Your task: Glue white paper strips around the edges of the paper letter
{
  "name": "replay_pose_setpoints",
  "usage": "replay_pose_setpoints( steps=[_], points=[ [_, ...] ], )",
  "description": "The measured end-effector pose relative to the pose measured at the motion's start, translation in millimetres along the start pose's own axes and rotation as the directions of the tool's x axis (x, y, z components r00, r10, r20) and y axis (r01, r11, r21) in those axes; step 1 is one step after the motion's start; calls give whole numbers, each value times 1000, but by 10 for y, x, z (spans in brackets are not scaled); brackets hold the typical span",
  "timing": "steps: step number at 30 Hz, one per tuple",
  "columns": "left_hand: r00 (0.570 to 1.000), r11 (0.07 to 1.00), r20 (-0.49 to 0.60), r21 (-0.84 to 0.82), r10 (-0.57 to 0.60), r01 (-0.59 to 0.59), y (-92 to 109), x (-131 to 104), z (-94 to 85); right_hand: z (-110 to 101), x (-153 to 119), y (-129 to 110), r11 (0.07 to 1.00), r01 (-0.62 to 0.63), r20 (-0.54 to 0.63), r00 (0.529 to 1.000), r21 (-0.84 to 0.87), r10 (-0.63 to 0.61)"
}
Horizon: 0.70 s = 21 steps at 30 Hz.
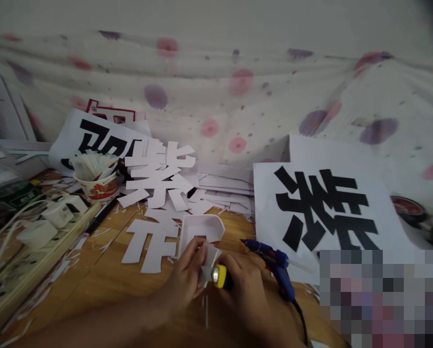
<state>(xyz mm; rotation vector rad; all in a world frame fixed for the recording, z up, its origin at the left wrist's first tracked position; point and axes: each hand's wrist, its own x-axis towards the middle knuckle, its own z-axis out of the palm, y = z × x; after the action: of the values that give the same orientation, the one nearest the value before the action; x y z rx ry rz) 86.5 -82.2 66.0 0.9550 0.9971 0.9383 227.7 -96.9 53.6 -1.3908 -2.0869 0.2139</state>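
With your left hand (189,273) pinching the small white paper piece (209,263) and your right hand (245,290) clenched around the yellow-handled cutter (220,277) just beside those fingertips above the wooden table (103,280), a slip could nick them or tear the paper

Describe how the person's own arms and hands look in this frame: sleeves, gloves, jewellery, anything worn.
Both forearms are bare as far as the frame shows; no sleeve edge is in view. The left hand and the right hand wear no gloves. No ring, watch or bracelet can be made out, though the picture is soft and the wrists lie low in the frame. No markings show.
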Motion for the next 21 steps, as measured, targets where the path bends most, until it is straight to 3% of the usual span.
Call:
replay_pose_setpoints(
  steps=[8,14,21],
  points=[
    [997,999,77,-28,20,-18,-5,-5,8,-30,67,48,978,15,-120,992,-209,-41],
    [1000,1000,18,-19,13,-13,-6,-9,8,-30,61,27,986,41,-101,993,-163,-58],
    [989,997,129,15,76,-78,-30,-7,-5,-33,86,96,981,-3,-133,991,-192,-23]
  ],
)
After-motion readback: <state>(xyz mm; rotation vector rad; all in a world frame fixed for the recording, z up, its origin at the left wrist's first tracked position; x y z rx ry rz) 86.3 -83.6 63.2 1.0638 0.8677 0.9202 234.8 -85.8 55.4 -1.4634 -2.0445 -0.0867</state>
